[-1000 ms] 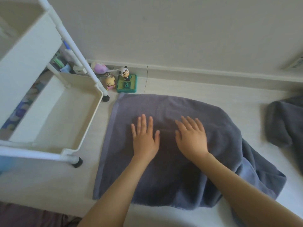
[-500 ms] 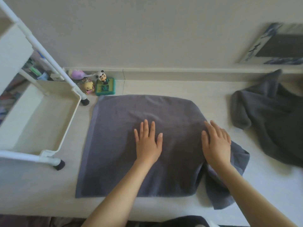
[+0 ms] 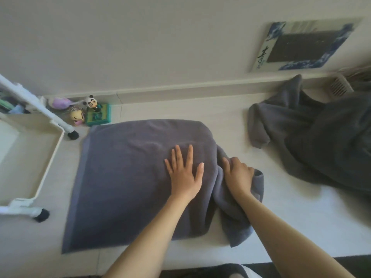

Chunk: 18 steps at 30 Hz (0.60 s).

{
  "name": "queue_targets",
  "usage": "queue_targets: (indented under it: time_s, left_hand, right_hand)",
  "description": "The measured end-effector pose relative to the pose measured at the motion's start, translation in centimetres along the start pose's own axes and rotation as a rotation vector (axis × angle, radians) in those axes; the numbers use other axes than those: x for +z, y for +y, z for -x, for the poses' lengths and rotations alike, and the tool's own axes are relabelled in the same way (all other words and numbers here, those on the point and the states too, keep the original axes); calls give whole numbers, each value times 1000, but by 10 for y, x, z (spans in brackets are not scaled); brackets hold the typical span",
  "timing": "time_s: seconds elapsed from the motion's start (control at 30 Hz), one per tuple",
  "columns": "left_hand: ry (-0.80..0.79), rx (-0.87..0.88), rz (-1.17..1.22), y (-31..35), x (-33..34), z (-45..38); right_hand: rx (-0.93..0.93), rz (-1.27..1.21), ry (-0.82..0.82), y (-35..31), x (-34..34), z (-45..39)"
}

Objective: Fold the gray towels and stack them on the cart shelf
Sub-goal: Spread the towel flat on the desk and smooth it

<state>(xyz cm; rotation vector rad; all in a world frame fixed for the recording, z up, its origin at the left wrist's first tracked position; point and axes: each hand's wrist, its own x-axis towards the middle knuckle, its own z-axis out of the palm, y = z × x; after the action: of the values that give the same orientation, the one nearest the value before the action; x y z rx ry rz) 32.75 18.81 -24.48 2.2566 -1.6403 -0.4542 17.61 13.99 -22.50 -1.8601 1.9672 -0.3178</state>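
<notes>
A gray towel [image 3: 128,177] lies folded flat on the pale floor in front of me. My left hand [image 3: 183,173] presses flat on its right half, fingers spread. Just to the right, my right hand [image 3: 237,175] curls its fingers round the bunched right end of the same towel. A second gray towel [image 3: 313,141] lies crumpled in a heap at the right. The white cart shelf [image 3: 50,157] stands at the left, its bottom tray bare.
Small toy figures [image 3: 91,113] and a green box sit by the wall behind the towel, beside the cart's black caster [image 3: 73,135]. A blue-patterned picture [image 3: 301,45] leans on the wall at the upper right. A white slatted basket [image 3: 339,87] shows at the far right.
My right hand slid off the flat part to the towel's right end and closed on the bunched cloth. My left hand moved slightly right. The view shifted right, showing more of the second towel.
</notes>
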Motion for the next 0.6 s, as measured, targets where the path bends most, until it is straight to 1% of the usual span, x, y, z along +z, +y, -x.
queue_targets:
  time_s: [0.13,0.2,0.27,0.37,0.47,0.53,0.6]
  left_hand:
    - [57,-3,-6,-10,5,4]
    - [51,-4,8,-10,9,8]
    - [12,-44,6,-10,13,10]
    - [-94,-123,-78,-8,16,8]
    - [-177,-161,-151,-6,17,3]
    - [-202,-180,-183,-5,17,-1]
    - [-217,-196,-196,-2,15,-3]
  right_hand:
    - [41,-112,144,7,-28,-11]
    - [-5,-88,210,15,-49,-16]
    - [-39,-66,262,22,-68,-22]
    - [-19,-108,352,36,-97,-32]
    - [40,-166,425,51,-121,-39]
    - [103,-193,492,61,-138,-44]
    - [147,-169,571,73,-152,-52]
